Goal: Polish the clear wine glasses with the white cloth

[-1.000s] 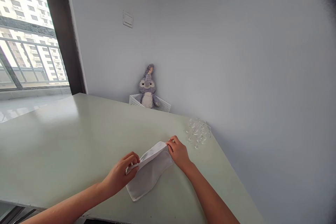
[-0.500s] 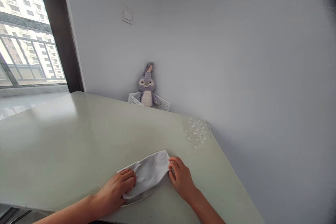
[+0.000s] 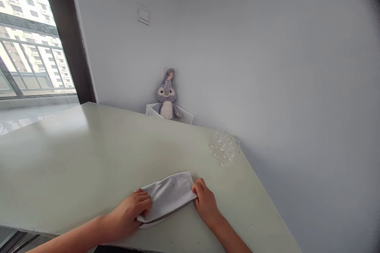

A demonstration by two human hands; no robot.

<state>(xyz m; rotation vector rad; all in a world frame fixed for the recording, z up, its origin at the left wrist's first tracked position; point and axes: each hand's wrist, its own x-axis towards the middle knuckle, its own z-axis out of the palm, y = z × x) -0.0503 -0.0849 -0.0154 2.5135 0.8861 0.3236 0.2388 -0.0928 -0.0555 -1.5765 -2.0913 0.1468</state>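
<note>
A folded whitish-grey cloth (image 3: 170,194) lies slantwise on the pale green tabletop (image 3: 97,166), near its front edge. My left hand (image 3: 135,209) grips the cloth's left end, fingers curled over it. At the opposite end, my right hand (image 3: 204,199) pinches the cloth's right edge between thumb and bent fingers. Some creases run across the upper layer, and a darker grey strip shows along the lower side. The fingertips under the cloth are hidden.
A clear beaded or plastic cluster (image 3: 225,148) rests near the table's right edge. Behind the table, a plush toy (image 3: 166,101) sits in a white perforated basket (image 3: 186,117) by the wall. A window is at the left.
My right hand's fingers have closed on the cloth's right edge. The cloth's lower side has been drawn up, so its layers lie closer together. My left hand has shifted slightly.
</note>
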